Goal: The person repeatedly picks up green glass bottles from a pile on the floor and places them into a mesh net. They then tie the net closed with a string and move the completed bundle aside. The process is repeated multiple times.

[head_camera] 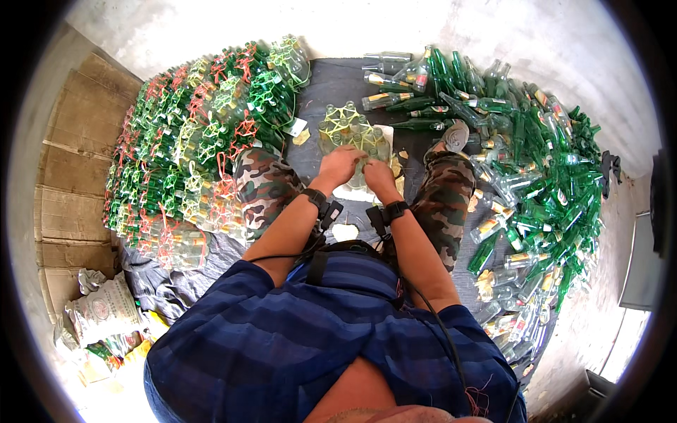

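Between the knees stands an upright cluster of clear glass bottles (344,127), laced together at their necks with yellow-green plastic strapping. It rests on a whitish board (389,138). My left hand (341,163) is at the near side of the cluster, its fingers bent close to the bottle necks and strapping. Close beside it, my right hand (376,173) also reaches to the near bottles, fingertips almost meeting those of the left. Whether the fingers pinch the strap cannot be made out, since the hands cover that part.
On the left, rows of bottle bundles (201,132) tied with red, green and yellow strapping stand packed near cardboard sheets (74,185). Loose green and clear glass bottles (571,190) lie heaped on the right. A filled sack (106,309) sits at lower left. Dark sheeting (330,79) covers the floor.
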The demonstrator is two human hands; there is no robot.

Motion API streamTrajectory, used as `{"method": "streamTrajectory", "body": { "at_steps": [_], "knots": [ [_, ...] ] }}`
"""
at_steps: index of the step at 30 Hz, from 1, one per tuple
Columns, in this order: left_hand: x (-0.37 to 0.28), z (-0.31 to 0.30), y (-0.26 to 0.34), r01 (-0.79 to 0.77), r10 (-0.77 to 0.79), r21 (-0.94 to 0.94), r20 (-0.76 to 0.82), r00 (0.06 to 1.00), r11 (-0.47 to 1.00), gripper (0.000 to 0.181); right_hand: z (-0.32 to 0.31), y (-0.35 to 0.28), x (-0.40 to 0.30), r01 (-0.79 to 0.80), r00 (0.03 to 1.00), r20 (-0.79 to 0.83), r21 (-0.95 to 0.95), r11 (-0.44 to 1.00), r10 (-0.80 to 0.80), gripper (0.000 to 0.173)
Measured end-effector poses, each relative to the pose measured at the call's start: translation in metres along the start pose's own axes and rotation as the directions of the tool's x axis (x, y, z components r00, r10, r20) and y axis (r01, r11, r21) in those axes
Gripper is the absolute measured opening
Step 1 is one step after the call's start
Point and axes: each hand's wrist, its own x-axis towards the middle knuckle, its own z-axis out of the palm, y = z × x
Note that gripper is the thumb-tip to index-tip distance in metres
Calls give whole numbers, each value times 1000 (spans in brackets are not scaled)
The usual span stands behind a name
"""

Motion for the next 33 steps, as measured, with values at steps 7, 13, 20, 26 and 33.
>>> {"method": "streamTrajectory", "body": {
  "at_steps": [7,13,20,26,33],
  "knots": [
    [-1,2,-4,7,-6,27,-21,1000,1000,27,-10,1,-7,75,997,27,4,997,-75,27],
    [3,-1,-7,-43,43,-27,-2,999,999,25,-12,5,-6,147,989,39,-58,987,-145,28],
    [5,9,-54,-194,194,-94,-6,981,976,22,-10,-12,-12,186,974,131,-8,982,-184,32],
    [-1,9,-39,-141,135,-163,-48,990,976,19,-27,-26,-17,7,994,103,257,966,-35,29],
    [-1,5,-21,-132,90,-227,-187,978,965,17,-33,-25,2,-153,987,112,460,875,114,20]
  ]
}}
